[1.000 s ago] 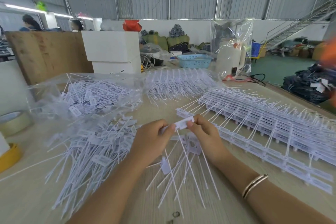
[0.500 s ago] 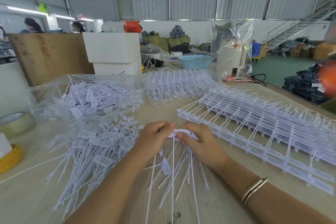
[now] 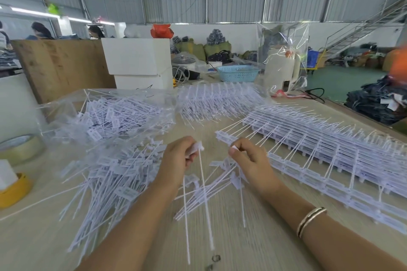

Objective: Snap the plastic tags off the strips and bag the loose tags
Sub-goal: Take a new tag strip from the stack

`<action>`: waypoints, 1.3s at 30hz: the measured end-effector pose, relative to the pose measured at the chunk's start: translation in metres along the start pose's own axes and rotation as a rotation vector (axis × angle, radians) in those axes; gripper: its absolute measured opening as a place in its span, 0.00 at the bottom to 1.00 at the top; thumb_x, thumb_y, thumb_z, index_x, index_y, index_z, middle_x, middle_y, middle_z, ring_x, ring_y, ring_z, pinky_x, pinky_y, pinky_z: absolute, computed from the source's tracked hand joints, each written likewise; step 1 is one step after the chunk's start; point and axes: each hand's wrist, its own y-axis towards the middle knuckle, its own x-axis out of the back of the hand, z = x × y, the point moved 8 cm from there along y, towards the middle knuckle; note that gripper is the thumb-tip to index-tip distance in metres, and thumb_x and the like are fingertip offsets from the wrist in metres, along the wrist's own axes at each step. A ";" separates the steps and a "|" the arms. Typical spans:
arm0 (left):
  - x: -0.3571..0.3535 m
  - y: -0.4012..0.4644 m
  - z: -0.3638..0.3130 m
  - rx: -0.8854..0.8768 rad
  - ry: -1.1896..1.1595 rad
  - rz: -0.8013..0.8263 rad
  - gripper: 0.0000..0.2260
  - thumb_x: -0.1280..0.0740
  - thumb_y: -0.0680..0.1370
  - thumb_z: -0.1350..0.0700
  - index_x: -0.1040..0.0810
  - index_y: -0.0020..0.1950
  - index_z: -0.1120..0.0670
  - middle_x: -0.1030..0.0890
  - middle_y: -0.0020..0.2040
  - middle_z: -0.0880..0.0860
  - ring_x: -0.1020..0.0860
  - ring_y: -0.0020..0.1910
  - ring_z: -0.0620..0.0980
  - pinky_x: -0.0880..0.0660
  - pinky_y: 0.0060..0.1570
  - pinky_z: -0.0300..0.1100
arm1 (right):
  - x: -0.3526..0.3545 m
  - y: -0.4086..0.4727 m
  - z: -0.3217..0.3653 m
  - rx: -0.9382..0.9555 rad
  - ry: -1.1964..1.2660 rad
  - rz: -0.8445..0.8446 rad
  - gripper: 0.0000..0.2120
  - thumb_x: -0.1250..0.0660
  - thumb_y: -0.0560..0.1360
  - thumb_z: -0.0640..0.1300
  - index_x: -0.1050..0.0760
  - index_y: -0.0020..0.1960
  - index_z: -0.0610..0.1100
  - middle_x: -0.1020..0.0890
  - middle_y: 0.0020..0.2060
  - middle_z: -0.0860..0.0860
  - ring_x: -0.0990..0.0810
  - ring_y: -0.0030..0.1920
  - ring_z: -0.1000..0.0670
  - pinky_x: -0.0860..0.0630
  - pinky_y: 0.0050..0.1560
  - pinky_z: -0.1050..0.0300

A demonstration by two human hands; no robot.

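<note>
My left hand (image 3: 179,160) pinches the head of a loose white plastic tag (image 3: 197,147), whose long tail hangs down toward me. My right hand (image 3: 251,164) grips a short white strip piece (image 3: 234,148) with a few tags still hanging from it. The two hands are a little apart. A heap of loose tags (image 3: 114,174) lies left of my left hand. Stacked unsnapped strips (image 3: 326,152) lie to the right. A clear bag holding loose tags (image 3: 114,114) sits at the back left.
Tape rolls (image 3: 21,149) and a yellow roll (image 3: 13,191) sit at the left edge. White boxes (image 3: 136,61), a blue basket (image 3: 237,72) and a white jug in clear plastic (image 3: 282,68) stand behind. Another bundle of strips (image 3: 220,101) lies at centre back.
My hands were together on one strip piece; they have pulled apart, and my left hand now holds a single separated tag. The camera has tilted a little.
</note>
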 end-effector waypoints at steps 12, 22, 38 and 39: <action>-0.035 -0.019 -0.008 -0.246 0.329 0.222 0.05 0.36 0.78 0.60 0.26 0.48 0.49 0.25 0.36 0.43 0.29 0.33 0.37 0.32 0.35 0.27 | -0.024 -0.006 0.011 0.095 -0.331 0.098 0.16 0.47 0.73 0.63 0.24 0.40 0.57 0.23 0.36 0.62 0.27 0.45 0.62 0.42 0.55 0.52; -0.023 -0.011 0.004 -0.144 0.360 0.160 0.11 0.36 0.78 0.52 0.29 0.36 0.47 0.31 0.25 0.44 0.34 0.26 0.44 0.36 0.30 0.38 | -0.020 -0.009 0.015 0.033 -0.002 0.182 0.11 0.34 0.77 0.47 0.24 0.36 0.50 0.22 0.30 0.58 0.25 0.35 0.60 0.35 0.53 0.44; -0.046 -0.018 0.028 0.315 -0.527 0.118 0.08 0.37 0.78 0.61 0.26 0.39 0.55 0.32 0.23 0.50 0.36 0.21 0.43 0.36 0.22 0.33 | -0.011 -0.009 0.036 0.260 -0.138 -0.030 0.09 0.37 0.75 0.45 0.25 0.39 0.57 0.23 0.32 0.59 0.24 0.39 0.59 0.40 0.53 0.51; -0.048 -0.018 0.027 0.318 -0.586 0.104 0.09 0.37 0.78 0.61 0.26 0.38 0.56 0.33 0.23 0.50 0.36 0.21 0.43 0.36 0.22 0.33 | -0.009 -0.009 0.035 0.251 -0.075 -0.041 0.09 0.37 0.75 0.45 0.25 0.38 0.56 0.22 0.32 0.56 0.24 0.37 0.57 0.36 0.52 0.51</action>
